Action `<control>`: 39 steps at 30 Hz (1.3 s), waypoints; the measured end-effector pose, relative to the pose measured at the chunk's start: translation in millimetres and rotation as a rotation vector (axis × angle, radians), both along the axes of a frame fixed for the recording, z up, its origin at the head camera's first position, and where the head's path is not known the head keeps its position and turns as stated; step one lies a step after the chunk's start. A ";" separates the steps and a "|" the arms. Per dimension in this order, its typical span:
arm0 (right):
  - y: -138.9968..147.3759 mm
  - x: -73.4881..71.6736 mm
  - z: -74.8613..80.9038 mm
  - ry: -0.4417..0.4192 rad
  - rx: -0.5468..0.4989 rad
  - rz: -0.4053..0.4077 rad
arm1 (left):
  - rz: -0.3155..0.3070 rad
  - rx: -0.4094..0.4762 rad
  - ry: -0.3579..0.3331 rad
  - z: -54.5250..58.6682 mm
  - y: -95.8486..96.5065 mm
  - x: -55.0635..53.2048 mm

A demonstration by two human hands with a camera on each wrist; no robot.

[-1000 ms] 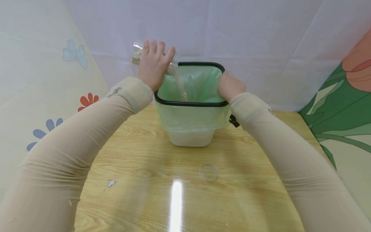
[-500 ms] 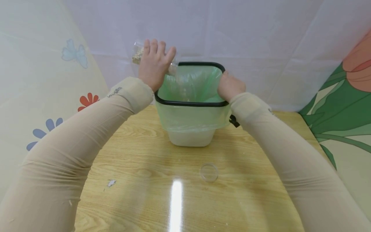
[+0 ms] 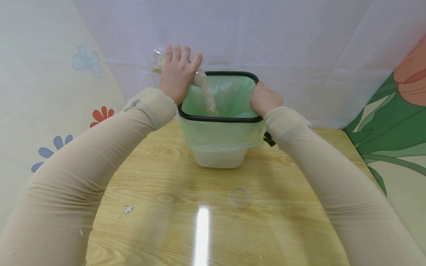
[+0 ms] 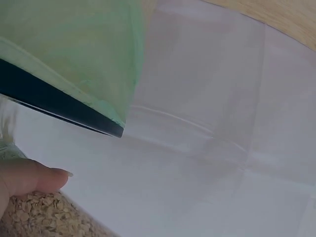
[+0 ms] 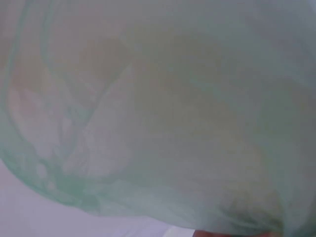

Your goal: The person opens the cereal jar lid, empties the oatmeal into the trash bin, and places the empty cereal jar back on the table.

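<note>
In the head view my left hand [image 3: 176, 75] grips a clear jar [image 3: 159, 58], tilted mouth-down over the left side of a trash bin [image 3: 219, 159]. Rolled oats [image 3: 208, 99] stream from the jar into the green bin bag [image 3: 221, 135] that lines the bin. More oats [image 4: 49, 217] show inside the jar below my thumb in the left wrist view. My right hand [image 3: 265, 99] holds the right side of the bin's black rim [image 3: 219, 119]; its fingertips are hidden. Translucent bag film [image 5: 168, 128] fills most of the right wrist view.
A clear round lid [image 3: 240, 197] lies on the wooden table [image 3: 159, 229] in front of the bin. To the left is a small pale mark [image 3: 128, 210] on the tabletop. White cloth [image 3: 299, 48] hangs close behind the bin.
The stream of oats thinned half a second ago and is thicker now. Fewer oats show at the jar's base. Both hands and the bin stay nearly in place.
</note>
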State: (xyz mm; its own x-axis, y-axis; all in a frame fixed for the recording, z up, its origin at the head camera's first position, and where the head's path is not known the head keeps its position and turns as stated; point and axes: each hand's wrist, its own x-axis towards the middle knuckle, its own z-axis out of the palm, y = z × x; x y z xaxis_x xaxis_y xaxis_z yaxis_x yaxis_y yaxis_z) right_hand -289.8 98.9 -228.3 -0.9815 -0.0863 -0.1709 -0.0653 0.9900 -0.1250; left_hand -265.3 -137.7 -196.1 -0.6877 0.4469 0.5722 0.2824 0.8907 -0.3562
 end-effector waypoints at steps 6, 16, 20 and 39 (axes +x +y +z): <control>0.1 -0.9 -0.6 0.004 0.002 0.001 | -0.002 0.008 0.003 1.2 -1.1 0.2; 0.4 -1.0 0.6 0.011 -0.014 0.002 | 0.007 0.004 0.012 1.1 -1.6 0.7; 0.7 -2.3 0.5 0.013 -0.011 0.001 | 0.015 -0.005 0.012 1.4 -1.0 0.5; 0.8 -0.1 1.6 0.016 -0.020 -0.011 | 0.014 -0.014 0.027 1.5 1.8 0.0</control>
State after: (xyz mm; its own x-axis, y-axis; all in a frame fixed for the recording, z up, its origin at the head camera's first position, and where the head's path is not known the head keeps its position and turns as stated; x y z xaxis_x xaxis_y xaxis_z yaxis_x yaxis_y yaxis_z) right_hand -289.9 99.7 -226.7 -0.9851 -0.0784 -0.1532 -0.0563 0.9881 -0.1434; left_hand -265.4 -135.8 -194.6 -0.6783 0.4456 0.5843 0.2604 0.8893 -0.3759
